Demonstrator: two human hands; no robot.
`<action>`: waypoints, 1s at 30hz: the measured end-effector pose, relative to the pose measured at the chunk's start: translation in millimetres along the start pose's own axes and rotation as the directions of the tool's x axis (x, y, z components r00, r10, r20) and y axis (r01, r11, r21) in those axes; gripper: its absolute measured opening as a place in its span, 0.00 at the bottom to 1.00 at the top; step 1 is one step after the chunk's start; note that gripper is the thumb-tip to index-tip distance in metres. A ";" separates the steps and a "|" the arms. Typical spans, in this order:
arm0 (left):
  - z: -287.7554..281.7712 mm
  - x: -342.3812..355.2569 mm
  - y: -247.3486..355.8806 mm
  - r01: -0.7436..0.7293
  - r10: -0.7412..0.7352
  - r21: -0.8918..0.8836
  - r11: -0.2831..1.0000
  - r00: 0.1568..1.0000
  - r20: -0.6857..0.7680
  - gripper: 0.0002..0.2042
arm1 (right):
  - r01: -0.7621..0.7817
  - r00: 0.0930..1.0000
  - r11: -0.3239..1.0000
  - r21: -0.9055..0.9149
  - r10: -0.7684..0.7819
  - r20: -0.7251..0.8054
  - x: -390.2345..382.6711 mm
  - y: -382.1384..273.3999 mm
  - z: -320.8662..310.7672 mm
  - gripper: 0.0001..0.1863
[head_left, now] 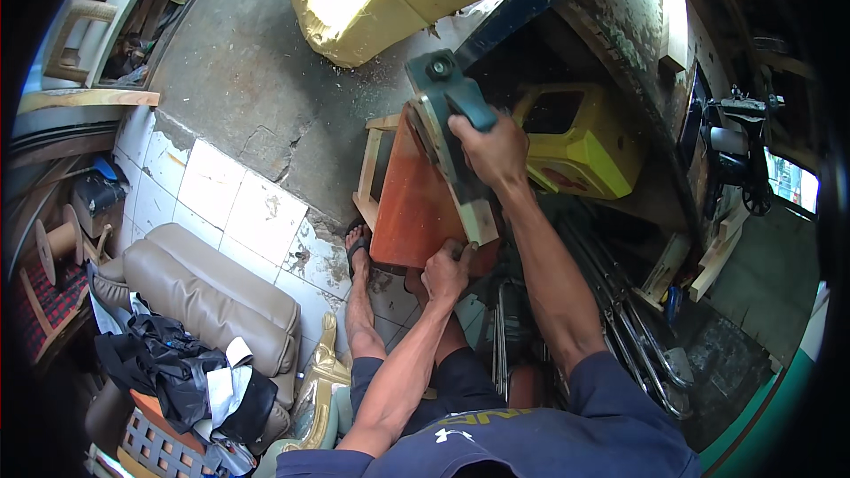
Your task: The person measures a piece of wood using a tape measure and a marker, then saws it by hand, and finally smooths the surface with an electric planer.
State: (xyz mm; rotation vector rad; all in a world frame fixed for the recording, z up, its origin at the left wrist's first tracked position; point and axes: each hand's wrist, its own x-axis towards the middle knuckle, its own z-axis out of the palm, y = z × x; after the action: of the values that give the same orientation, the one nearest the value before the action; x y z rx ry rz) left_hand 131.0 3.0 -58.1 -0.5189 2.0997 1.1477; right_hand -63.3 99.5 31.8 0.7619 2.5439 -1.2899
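My right hand (498,152) is wrapped round the handle of a dark green power planer (436,88). The planer lies lengthwise along a pale wood strip (479,221), whose near end shows past the tool. Below and left of the strip is an orange-brown board (412,204), its flat face toward me. My left hand (445,272) is closed at the near end of the board, thumb next to the end of the strip. Exactly what its fingers grip is hidden. Pale wooden legs or rails (367,173) stick out on the board's left side.
A yellow plastic casing (580,146) stands right of the planer, beside metal tube frames (620,319). A yellow-covered bulky piece (354,26) is ahead. At left sits a brown padded seat (212,288) with dark cloths (168,354). A sewing machine (744,150) stands far right.
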 end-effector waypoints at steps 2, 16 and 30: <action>6.8 -3.8 -3.3 0.032 -0.032 0.008 0.999 0.999 0.041 0.18 | 0.011 1.000 1.000 -0.028 -0.011 0.009 12.2 -16.9 -5.1 0.24; -24.6 94.8 126.4 -0.212 0.260 0.201 0.956 0.931 -0.257 0.41 | -0.242 0.957 0.891 0.384 0.284 -0.056 -181.2 79.8 -141.2 0.15; -86.8 138.7 50.7 -0.493 0.491 0.038 0.869 0.853 -0.174 0.27 | -0.150 0.988 0.956 0.253 0.155 -0.002 -240.8 160.7 -118.9 0.20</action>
State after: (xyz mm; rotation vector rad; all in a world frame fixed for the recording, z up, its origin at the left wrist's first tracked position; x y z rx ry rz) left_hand -28.5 -46.5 -96.3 -0.0763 2.4714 1.4336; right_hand 232.7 186.3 84.4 1.0048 2.3091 -1.5774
